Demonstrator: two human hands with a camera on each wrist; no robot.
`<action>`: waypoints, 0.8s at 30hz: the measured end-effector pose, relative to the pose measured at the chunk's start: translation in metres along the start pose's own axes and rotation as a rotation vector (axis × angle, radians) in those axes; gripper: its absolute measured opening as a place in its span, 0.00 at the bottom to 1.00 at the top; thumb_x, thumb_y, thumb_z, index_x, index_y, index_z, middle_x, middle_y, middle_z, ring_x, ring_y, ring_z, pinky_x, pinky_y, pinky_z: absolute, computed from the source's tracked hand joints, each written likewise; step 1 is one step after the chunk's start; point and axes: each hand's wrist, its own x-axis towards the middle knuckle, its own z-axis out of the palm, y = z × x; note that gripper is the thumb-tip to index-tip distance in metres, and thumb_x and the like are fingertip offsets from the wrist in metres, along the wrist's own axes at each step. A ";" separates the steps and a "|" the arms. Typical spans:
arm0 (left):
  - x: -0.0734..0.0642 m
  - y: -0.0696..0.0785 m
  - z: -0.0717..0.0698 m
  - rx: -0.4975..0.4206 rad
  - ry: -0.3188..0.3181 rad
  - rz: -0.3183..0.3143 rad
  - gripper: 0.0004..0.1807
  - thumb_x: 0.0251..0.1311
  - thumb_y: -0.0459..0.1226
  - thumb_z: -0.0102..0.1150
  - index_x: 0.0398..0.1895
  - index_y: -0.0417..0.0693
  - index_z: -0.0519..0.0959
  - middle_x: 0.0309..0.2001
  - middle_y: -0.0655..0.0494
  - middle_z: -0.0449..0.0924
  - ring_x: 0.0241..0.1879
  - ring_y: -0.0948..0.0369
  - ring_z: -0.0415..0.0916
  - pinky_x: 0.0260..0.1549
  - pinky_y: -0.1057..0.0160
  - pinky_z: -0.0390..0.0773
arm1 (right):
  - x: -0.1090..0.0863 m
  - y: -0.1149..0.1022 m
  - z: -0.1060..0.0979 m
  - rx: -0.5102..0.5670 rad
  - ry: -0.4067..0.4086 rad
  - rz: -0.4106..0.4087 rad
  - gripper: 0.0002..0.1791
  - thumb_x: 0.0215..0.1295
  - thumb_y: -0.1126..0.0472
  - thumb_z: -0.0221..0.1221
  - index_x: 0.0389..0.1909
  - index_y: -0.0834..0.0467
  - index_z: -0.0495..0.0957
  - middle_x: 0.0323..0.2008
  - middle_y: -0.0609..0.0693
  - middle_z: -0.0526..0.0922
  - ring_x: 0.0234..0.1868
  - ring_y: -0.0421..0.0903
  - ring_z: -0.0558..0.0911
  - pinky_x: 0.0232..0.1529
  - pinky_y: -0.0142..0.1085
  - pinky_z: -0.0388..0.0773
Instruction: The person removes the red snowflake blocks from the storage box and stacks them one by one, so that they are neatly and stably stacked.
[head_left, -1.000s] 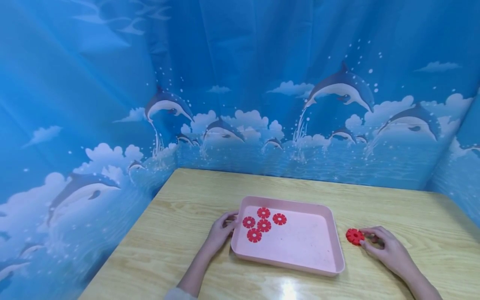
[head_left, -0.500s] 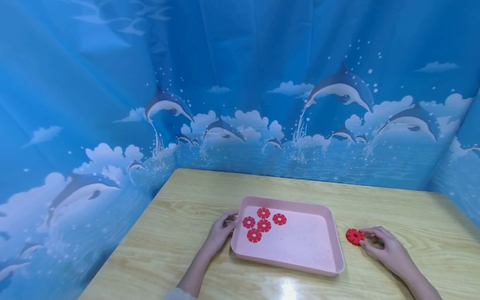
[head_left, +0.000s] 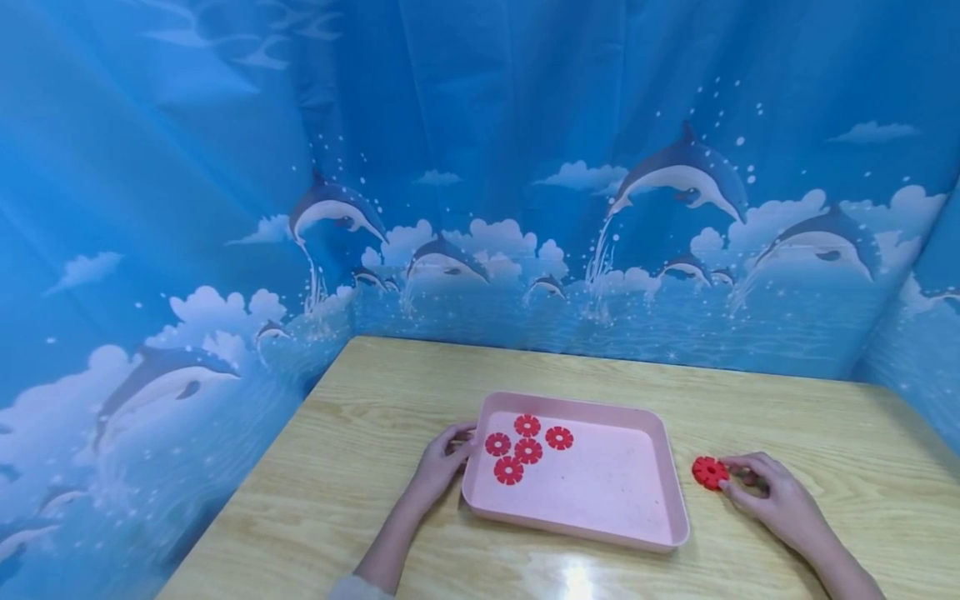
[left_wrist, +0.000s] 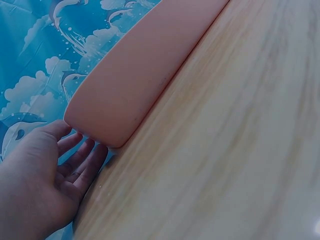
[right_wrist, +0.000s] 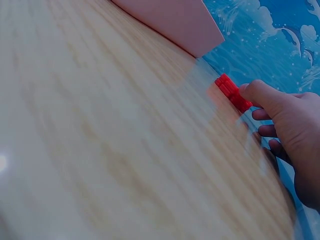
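At the left end of the shallow pink tray (head_left: pixel 600 483), my left hand (head_left: pixel 438 467) rests its thumb and relaxed fingers against the outer wall. The left wrist view shows this hand (left_wrist: pixel 45 180) with its fingertips at the tray's corner (left_wrist: pixel 115 110). Several red notched plastic discs (head_left: pixel 528 451) with holes in the middle lie flat in the tray's left half. To the right of the tray, my right hand (head_left: pixel 780 504) pinches the edge of a small stack of red notched discs (head_left: pixel 709 472) between thumb and forefinger. In the right wrist view the stack (right_wrist: pixel 231 91) sits on the table.
The wood-grain table (head_left: pixel 405 392) extends around the tray on all sides. Behind it and at the sides hangs a blue curtain (head_left: pixel 510 167) printed with dolphins and clouds. A bright light reflection shows near the front of the tabletop.
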 end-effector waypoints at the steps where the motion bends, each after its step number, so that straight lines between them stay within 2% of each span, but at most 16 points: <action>1: 0.000 0.000 0.000 -0.001 0.000 0.001 0.19 0.63 0.31 0.51 0.54 0.27 0.69 0.45 0.34 0.71 0.41 0.44 0.72 0.37 0.57 0.80 | 0.000 0.000 0.000 -0.002 0.001 -0.001 0.16 0.48 0.64 0.68 0.40 0.60 0.80 0.31 0.46 0.76 0.32 0.32 0.71 0.27 0.20 0.68; 8: 0.000 0.001 0.000 0.007 -0.002 -0.003 0.19 0.63 0.32 0.51 0.54 0.27 0.68 0.44 0.35 0.72 0.41 0.45 0.73 0.38 0.55 0.80 | 0.000 0.001 0.001 0.009 -0.011 0.030 0.15 0.50 0.63 0.68 0.40 0.59 0.80 0.33 0.47 0.76 0.32 0.32 0.71 0.26 0.22 0.70; 15: -0.001 0.002 0.001 0.011 0.006 -0.013 0.19 0.63 0.32 0.52 0.54 0.27 0.69 0.44 0.39 0.72 0.40 0.47 0.73 0.38 0.55 0.80 | 0.000 -0.007 -0.004 0.066 0.029 0.031 0.15 0.52 0.66 0.65 0.43 0.62 0.78 0.34 0.50 0.76 0.30 0.32 0.72 0.26 0.21 0.71; 19: -0.002 0.003 0.001 0.018 0.014 -0.013 0.19 0.62 0.32 0.52 0.53 0.27 0.69 0.44 0.38 0.72 0.39 0.51 0.73 0.37 0.57 0.80 | 0.002 -0.022 -0.009 0.088 0.044 0.047 0.15 0.55 0.66 0.64 0.44 0.63 0.77 0.36 0.49 0.75 0.32 0.30 0.70 0.24 0.22 0.72; 24: -0.001 0.003 0.001 0.016 0.015 -0.009 0.19 0.62 0.32 0.52 0.53 0.27 0.69 0.45 0.35 0.71 0.40 0.48 0.73 0.36 0.58 0.80 | 0.015 -0.057 -0.010 0.125 0.040 0.035 0.16 0.55 0.67 0.63 0.45 0.64 0.76 0.37 0.51 0.75 0.33 0.32 0.71 0.24 0.24 0.72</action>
